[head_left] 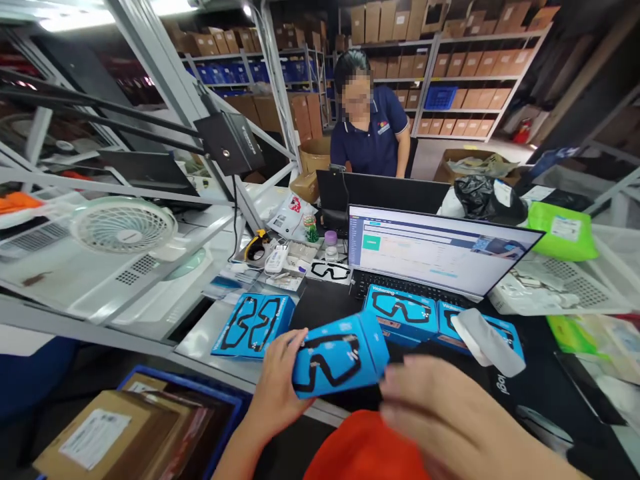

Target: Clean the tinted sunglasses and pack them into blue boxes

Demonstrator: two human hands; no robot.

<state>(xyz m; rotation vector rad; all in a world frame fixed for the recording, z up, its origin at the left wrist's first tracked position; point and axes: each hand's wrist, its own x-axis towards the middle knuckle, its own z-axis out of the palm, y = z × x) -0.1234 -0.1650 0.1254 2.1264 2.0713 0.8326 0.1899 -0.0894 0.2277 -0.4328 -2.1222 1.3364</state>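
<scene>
My left hand (280,380) is wrapped round the left end of a blue box (335,353) printed with black goggles, and holds it tilted above the desk edge. Close to the box's right end is my right hand (425,400), smeared by motion; whether it touches the box I cannot tell. Two similar blue boxes (255,323) lie side by side on the left. More blue goggle boxes (403,307) stand before the monitor, with a grey-white rounded device (487,343) in front of the right-hand ones.
A lit monitor (425,247) and keyboard (363,285) stand behind the boxes. Parcels fill a blue crate (235,407) at lower left. A computer mouse (543,427) lies at right. A white fan (125,227) is on the left; a co-worker (370,133) sits opposite.
</scene>
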